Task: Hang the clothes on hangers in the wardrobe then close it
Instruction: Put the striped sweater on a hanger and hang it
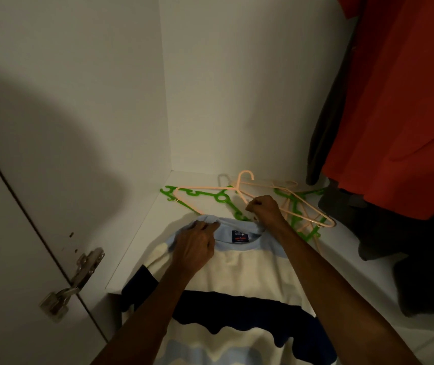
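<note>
so, shirt: the striped shirt [237, 275] lies flat on the wardrobe floor [142, 233], collar [237, 229] pointing away from the person toward the back wall, hem hanging over the front edge; its long axis runs straight away from the body.
left hand: the left hand [197, 246] rests on the left side of the collar, fingers bent and seeming to pinch the light blue neckline.
right hand: the right hand [264, 209] is curled at the right end of the collar; it appears to grip something small there, collar edge or hanger wire, cannot tell which.
hangers: the peach hangers [244, 185] and green hangers [221, 197] lie tangled just beyond the collar, touching or nearly touching the right hand.
key relation: the hangers sit directly past the neck opening, so a hanger would enter along the shirt's long axis; the right hand is nearer to them.
in the way: the hangers overlap each other, so lifting one may drag the rest.
around: an orange garment [395, 114] hangs at right with dark clothes [408, 259] piled below; an open door with a metal hinge [78, 275] at left.
</note>
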Tool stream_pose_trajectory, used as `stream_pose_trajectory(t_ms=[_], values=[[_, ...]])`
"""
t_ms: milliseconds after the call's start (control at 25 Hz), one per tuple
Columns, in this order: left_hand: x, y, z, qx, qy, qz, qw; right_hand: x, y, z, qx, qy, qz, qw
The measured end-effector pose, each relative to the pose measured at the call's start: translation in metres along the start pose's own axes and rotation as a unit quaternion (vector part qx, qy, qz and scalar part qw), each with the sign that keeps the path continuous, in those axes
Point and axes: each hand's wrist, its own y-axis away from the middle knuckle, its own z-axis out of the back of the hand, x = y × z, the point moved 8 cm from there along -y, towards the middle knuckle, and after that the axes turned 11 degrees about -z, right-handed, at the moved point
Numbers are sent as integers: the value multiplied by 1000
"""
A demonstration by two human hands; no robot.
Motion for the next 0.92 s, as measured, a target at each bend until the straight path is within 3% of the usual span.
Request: stream_pose_trajectory(t_ms=[280, 520, 720, 920], values=[[3, 1, -5, 39, 28, 29, 998, 47, 11, 29, 22, -229, 41, 972], [8, 4, -14, 99, 17, 39, 994, 69, 16, 61, -6, -342, 133, 930], [8, 2, -15, 126, 3, 59, 990, 87, 34, 66, 35, -373, 172, 911], [4, -1, -6, 93, 5, 48, 994, 63, 48, 42, 55, -313, 137, 938]])
